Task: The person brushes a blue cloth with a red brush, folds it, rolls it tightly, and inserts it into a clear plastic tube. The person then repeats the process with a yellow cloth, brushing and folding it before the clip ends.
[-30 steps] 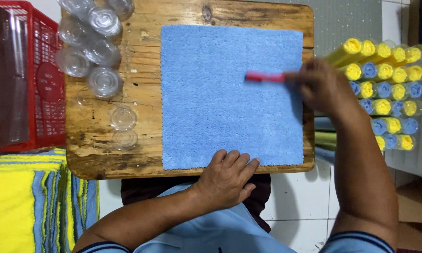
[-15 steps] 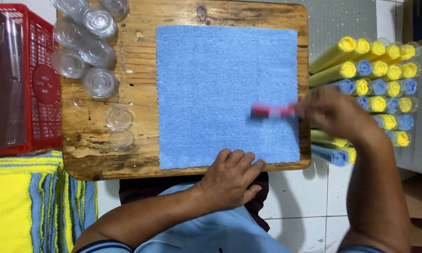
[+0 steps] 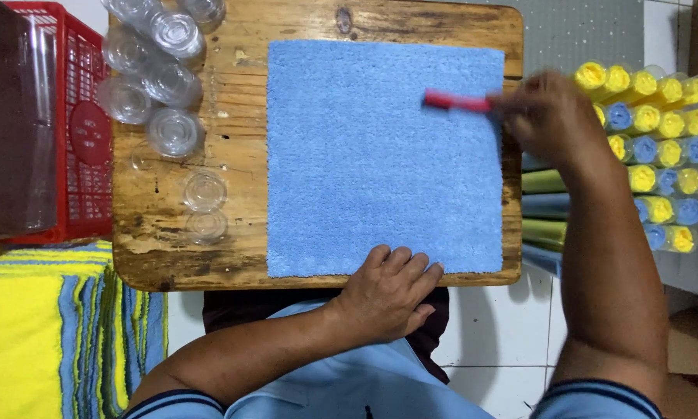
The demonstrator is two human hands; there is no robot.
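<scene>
A blue cloth (image 3: 384, 155) is laid flat and square on a wooden board (image 3: 171, 256), its near edge pinned under the fingertips of the left hand (image 3: 388, 291), which is spread open, palm down, holding nothing. The cloth is judged soft, light and limp (a nappy pile can be seen), likely to ruck or slide on the wood unless held; it would best be taken by an edge or corner.

A slim red tool (image 3: 454, 100) is gripped in the closed right hand (image 3: 547, 116) and is held over the far right part of the cloth; the hand is blurred, so whether the tool touches the pile cannot be told.

Beyond the left hand, on the board's left side, clear plastic cups (image 3: 174, 130) are clustered, some upright, some stacked. Further left a red plastic crate (image 3: 85, 132) is seen, and below it a pile of folded yellow and blue cloths (image 3: 46, 341). Just right of the right hand, rolled yellow and blue cloths packed in clear tubes (image 3: 659, 147) are ranked in rows. No labels can be made out.
</scene>
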